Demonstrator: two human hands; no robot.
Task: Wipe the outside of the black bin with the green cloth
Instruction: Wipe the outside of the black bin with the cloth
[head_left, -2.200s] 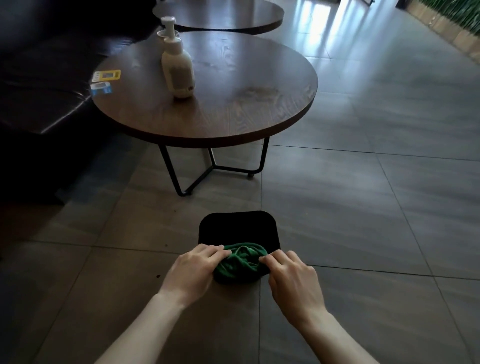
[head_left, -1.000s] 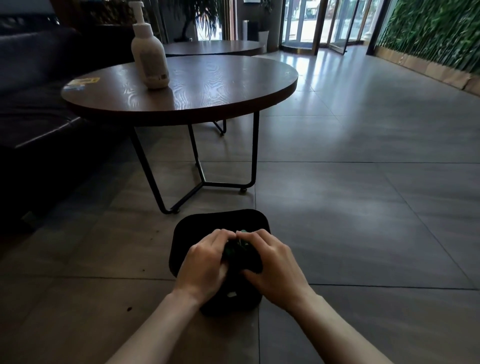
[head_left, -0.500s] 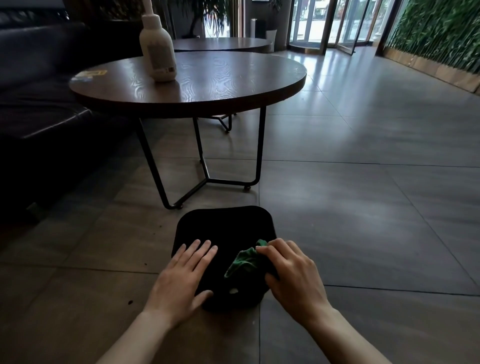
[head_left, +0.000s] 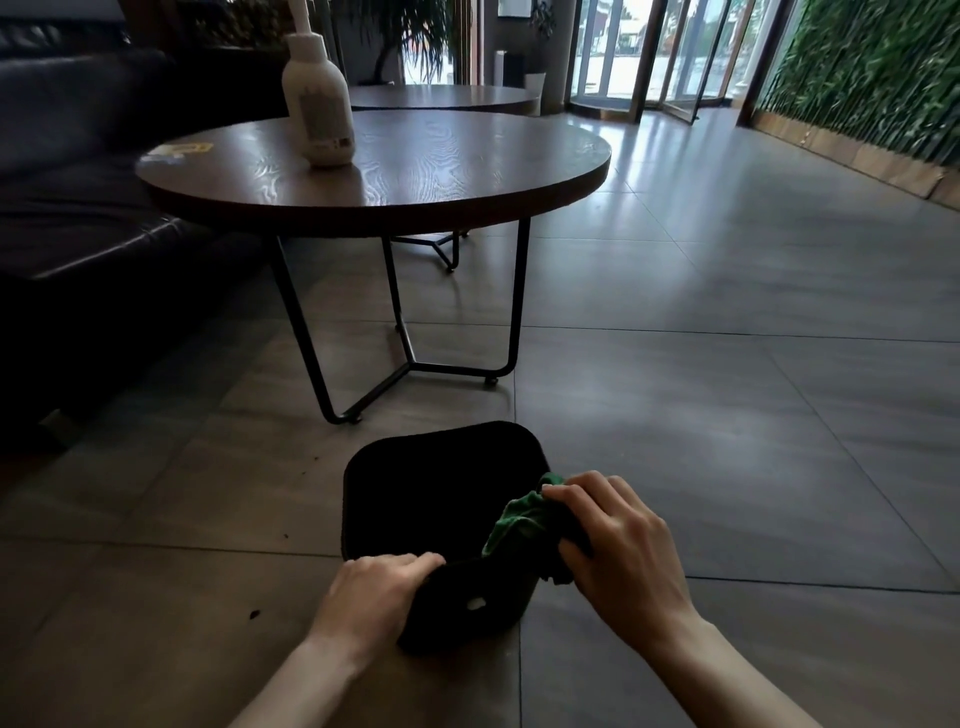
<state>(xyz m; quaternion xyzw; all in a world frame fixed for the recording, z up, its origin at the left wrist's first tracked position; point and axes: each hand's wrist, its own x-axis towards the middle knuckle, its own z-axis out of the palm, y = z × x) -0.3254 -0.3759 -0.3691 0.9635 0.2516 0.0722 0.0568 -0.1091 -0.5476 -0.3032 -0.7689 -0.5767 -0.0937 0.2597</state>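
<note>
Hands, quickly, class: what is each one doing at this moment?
Left hand: grips the near rim of the black bin.
Right hand: holds the green cloth bunched at the bin's rim.

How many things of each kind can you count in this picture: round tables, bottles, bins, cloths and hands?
Round tables: 2, near and far
Bottles: 1, white pump bottle
Bins: 1, black bin
Cloths: 1, green cloth
Hands: 2, left hand, right hand
Total: 7

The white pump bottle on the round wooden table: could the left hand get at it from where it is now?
Probably not without moving closer. The white pump bottle stands far back on the table, while the left hand grips the black bin low on the floor.
</note>
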